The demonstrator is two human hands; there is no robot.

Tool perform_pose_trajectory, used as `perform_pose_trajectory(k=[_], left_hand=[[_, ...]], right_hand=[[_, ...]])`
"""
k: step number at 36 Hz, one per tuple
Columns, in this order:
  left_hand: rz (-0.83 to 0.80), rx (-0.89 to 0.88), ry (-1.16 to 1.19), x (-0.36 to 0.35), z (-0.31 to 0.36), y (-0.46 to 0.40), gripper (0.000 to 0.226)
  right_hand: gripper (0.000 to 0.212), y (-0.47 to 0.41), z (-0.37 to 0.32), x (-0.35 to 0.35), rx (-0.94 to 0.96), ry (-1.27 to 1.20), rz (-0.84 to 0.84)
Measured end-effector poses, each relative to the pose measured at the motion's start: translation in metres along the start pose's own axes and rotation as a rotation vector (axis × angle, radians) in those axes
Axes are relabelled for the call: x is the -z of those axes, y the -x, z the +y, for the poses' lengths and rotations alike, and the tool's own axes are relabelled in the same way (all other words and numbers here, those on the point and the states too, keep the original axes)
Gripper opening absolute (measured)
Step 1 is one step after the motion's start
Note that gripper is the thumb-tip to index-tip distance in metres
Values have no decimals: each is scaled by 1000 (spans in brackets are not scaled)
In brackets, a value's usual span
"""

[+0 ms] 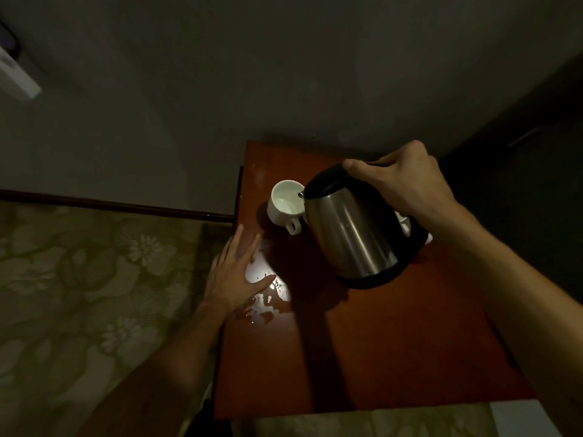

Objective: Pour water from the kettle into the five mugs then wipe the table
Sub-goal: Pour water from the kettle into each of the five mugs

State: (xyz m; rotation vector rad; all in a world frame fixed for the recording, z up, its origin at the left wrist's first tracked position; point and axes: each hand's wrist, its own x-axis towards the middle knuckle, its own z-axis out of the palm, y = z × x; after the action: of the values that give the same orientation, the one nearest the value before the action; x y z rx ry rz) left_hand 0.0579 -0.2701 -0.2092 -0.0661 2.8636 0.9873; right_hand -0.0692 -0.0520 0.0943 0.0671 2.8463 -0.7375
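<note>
My right hand (407, 181) grips the black handle of a steel kettle (350, 234), which is tilted with its spout over a white mug (284, 203) at the far left of the brown table (394, 342). Water shows inside that mug. More white mugs (407, 223) peek out behind the kettle; most of them are hidden. My left hand (235, 275) lies flat with fingers spread on the table's left edge, beside a puddle of spilled water (271, 298).
The table stands against a grey wall. A patterned bedcover (88, 279) with a dark wooden rail (110, 205) lies to the left. A dark cabinet or door (536, 171) is at the right. The room is dim.
</note>
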Motion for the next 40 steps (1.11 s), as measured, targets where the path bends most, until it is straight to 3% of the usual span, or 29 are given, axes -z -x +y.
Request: perform_pose_trajectory(k=[8, 19, 28, 33, 38, 40], left_hand=[[-7, 6, 1, 0, 0, -1, 105], [-21, 14, 1, 1, 1, 0, 106], [-17, 8, 35, 0, -1, -1, 106], [-11, 2, 56, 1, -1, 0, 107], [-15, 1, 57, 0, -2, -1, 107], [-10, -5, 59, -1, -2, -1, 107]], right_hand=[[50, 5, -7, 5, 3, -7, -6], [62, -1, 0, 2, -19, 18, -12], [106, -2, 0, 0, -8, 43, -3], [84, -5, 3, -3, 4, 64, 1], [103, -4, 2, -5, -6, 68, 11], [95, -6, 3, -4, -4, 83, 20]])
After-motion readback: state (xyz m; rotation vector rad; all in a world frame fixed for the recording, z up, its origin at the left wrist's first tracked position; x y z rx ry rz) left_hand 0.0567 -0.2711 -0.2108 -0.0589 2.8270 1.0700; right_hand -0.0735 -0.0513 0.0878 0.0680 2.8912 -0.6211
